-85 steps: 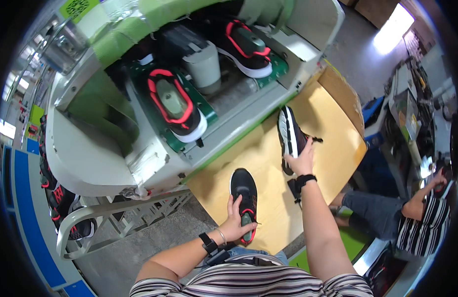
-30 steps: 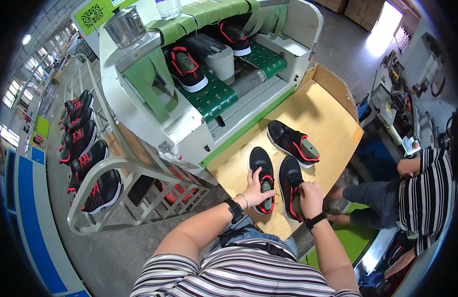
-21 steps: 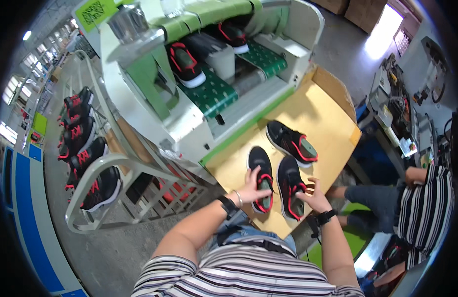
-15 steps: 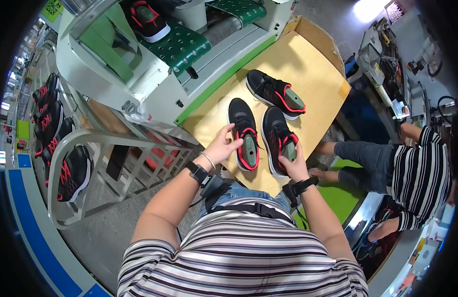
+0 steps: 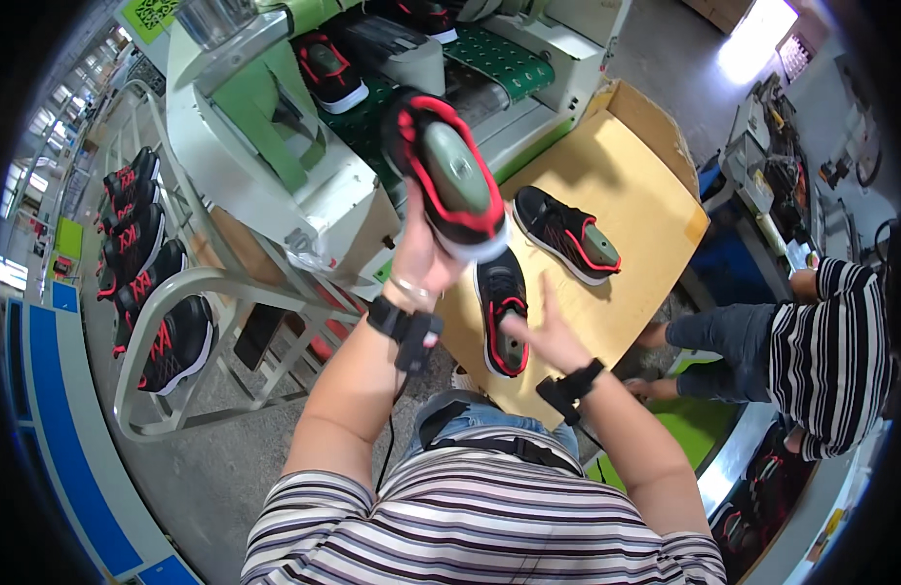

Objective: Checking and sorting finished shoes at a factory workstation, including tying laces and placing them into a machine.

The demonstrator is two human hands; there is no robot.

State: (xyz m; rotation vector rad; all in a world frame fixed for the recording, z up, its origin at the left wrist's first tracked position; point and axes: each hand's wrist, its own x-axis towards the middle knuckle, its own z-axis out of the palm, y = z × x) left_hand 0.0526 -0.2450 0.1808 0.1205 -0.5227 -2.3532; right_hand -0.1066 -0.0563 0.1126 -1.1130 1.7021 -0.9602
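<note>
My left hand (image 5: 426, 255) grips a black sneaker (image 5: 439, 161) with a red collar and a white sole, raised off the board. A green shoe last (image 5: 457, 168) fills the sneaker's opening. Below it, a second black and red sneaker (image 5: 505, 285) lies on the tan board (image 5: 606, 175), also with a last inside. Over the heel end of that sneaker reaches my right hand (image 5: 557, 341), fingers apart and slightly blurred; whether the thumb touches the shoe I cannot tell. A third sneaker (image 5: 557, 232) rests farther right on the board.
A machine with a green perforated conveyor belt (image 5: 514, 68) stands beyond the board, carrying a sneaker (image 5: 328, 70). On my left, a metal rack (image 5: 192, 283) stands beside several black and red sneakers (image 5: 177, 341). A co-worker in a striped shirt (image 5: 825, 356) is at the right.
Both hands were at the two near sneakers on the board. One of those is now lifted up and left in my left hand. My right hand has let go and spread its fingers.
</note>
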